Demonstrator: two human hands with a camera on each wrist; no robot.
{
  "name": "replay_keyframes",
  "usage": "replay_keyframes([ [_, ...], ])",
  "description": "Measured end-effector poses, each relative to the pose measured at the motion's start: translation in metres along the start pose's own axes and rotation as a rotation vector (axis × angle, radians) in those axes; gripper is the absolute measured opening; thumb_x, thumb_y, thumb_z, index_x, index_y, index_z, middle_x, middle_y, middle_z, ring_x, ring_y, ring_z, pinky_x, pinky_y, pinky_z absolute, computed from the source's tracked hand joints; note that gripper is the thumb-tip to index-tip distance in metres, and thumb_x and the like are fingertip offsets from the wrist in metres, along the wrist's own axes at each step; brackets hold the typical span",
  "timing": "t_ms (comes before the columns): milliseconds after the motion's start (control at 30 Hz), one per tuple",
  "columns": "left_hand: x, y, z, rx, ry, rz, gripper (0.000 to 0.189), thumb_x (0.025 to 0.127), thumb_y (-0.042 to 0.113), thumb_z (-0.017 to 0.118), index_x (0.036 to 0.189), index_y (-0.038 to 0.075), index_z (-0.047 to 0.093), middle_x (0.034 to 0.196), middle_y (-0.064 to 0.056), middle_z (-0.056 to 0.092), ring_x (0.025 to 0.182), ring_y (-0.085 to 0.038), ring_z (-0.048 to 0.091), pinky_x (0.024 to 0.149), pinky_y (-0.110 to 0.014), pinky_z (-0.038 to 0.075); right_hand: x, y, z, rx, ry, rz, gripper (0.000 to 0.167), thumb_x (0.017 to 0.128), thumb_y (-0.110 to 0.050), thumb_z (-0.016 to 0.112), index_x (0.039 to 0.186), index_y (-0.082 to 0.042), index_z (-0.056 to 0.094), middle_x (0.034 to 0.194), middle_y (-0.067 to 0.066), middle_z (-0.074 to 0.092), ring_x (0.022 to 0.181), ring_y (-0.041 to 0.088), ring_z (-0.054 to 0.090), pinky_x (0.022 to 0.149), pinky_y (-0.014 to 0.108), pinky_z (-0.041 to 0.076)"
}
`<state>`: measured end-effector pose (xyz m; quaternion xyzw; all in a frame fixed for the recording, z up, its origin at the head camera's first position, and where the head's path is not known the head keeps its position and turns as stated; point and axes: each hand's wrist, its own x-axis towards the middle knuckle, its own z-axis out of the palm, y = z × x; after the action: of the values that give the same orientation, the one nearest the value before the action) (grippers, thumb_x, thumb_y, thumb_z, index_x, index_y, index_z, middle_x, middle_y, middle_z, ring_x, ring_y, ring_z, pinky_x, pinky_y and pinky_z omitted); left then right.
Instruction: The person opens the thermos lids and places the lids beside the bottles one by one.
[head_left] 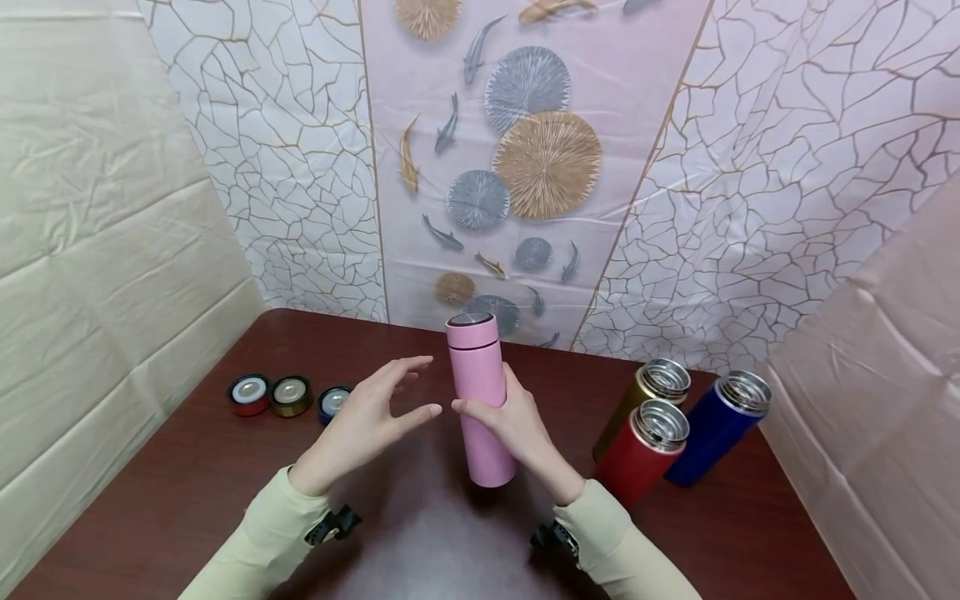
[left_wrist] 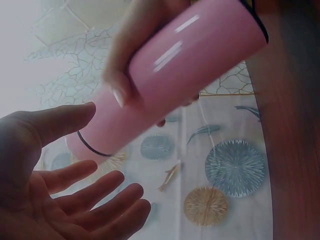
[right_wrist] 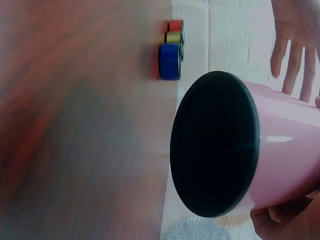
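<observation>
A pink thermos flask [head_left: 480, 375] with its pink lid on is held up off the table, nearly upright, in the head view. My right hand [head_left: 517, 421] grips its side around the middle. To the left of the flask, my left hand [head_left: 367, 417] is apart from it, thumb and fingers spread and holding nothing. In the left wrist view the left hand [left_wrist: 75, 185] has its fingers extended near the lid end of the flask [left_wrist: 185, 70]. The right wrist view shows the flask's black base [right_wrist: 215, 145] lifted from the tabletop.
Three flasks without lids stand at the right: gold [head_left: 622, 417], red [head_left: 641, 462] and blue [head_left: 712, 429]. Three lids lie at the left: red [head_left: 248, 395], gold [head_left: 291, 396] and blue [head_left: 332, 403], partly behind the left hand. All are on the brown table [head_left: 172, 500].
</observation>
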<state>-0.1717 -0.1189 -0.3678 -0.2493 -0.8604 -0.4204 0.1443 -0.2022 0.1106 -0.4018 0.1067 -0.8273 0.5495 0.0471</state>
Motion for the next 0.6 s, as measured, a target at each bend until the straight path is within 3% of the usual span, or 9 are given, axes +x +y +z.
replay_keyframes([
  [267, -0.003, 0.003, -0.004, 0.011, 0.023, -0.022, 0.057, 0.093, 0.042, 0.073, 0.142, 0.019, 0.055, 0.134, -0.001, 0.061, 0.121, -0.023, 0.060, 0.098, -0.045, 0.051, -0.026, -0.001, -0.006, -0.001, -0.051, -0.069, 0.065, 0.077, -0.040, 0.085, 0.133, -0.025, 0.055, 0.103, 0.001, 0.071, 0.085, 0.016, 0.069, 0.074, 0.040, 0.056],
  [433, -0.004, 0.005, -0.005, 0.008, 0.017, -0.041, 0.061, 0.092, 0.051, 0.070, 0.142, 0.019, 0.056, 0.134, -0.001, 0.061, 0.120, -0.021, 0.061, 0.099, -0.042, 0.051, -0.040, 0.001, -0.007, -0.078, -0.064, -0.110, 0.063, 0.074, -0.039, 0.087, 0.128, -0.021, 0.058, 0.097, -0.003, 0.070, 0.080, 0.012, 0.068, 0.070, 0.035, 0.055],
  [600, -0.004, 0.009, -0.007, -0.023, 0.000, -0.009, 0.063, 0.090, 0.048, 0.073, 0.144, 0.021, 0.054, 0.136, 0.000, 0.060, 0.119, -0.019, 0.061, 0.099, -0.038, 0.051, -0.050, -0.001, -0.009, -0.110, -0.126, -0.134, 0.062, 0.074, -0.040, 0.087, 0.126, -0.023, 0.057, 0.097, -0.007, 0.069, 0.080, 0.010, 0.067, 0.070, 0.033, 0.055],
])
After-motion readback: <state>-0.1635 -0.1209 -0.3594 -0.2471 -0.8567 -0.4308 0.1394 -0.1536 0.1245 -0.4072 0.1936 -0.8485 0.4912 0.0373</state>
